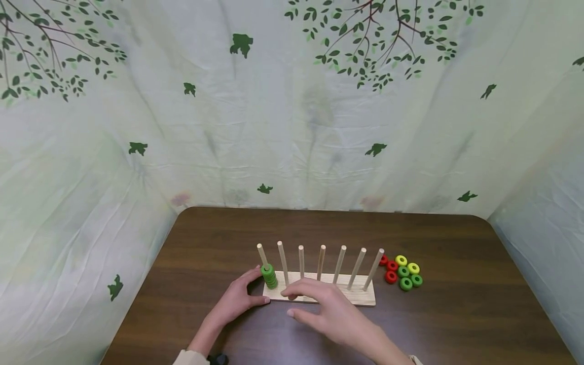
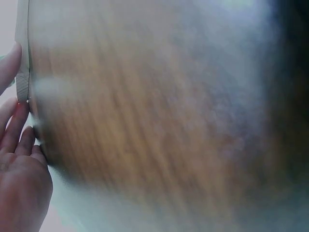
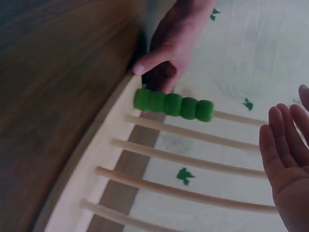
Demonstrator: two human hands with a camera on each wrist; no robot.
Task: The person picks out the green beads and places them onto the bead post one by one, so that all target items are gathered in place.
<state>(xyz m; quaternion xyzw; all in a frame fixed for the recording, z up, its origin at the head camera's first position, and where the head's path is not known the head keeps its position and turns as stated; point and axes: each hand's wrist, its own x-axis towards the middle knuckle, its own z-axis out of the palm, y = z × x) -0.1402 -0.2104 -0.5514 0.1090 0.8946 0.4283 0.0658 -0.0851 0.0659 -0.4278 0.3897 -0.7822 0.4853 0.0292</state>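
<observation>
A pale wooden board (image 1: 365,298) with several upright pegs stands on the table. Green rings (image 1: 269,278) are stacked on its leftmost peg; the right wrist view shows the green stack (image 3: 173,104) low on that peg, its upper part bare. My left hand (image 1: 234,299) holds the board's left end, thumb at the front corner and fingers behind; in the left wrist view the hand (image 2: 21,179) lies along the board's edge (image 2: 22,87). My right hand (image 1: 330,312) hovers before the pegs, fingers relaxed and holding nothing; in the right wrist view this hand (image 3: 292,164) is near the peg tips.
Right of the board, loose rings lie on the brown table (image 1: 456,304): red rings (image 1: 391,277), yellow rings (image 1: 413,268) and green rings (image 1: 405,284). A pale curtain (image 1: 292,126) with leaf prints hangs behind the table and at both sides.
</observation>
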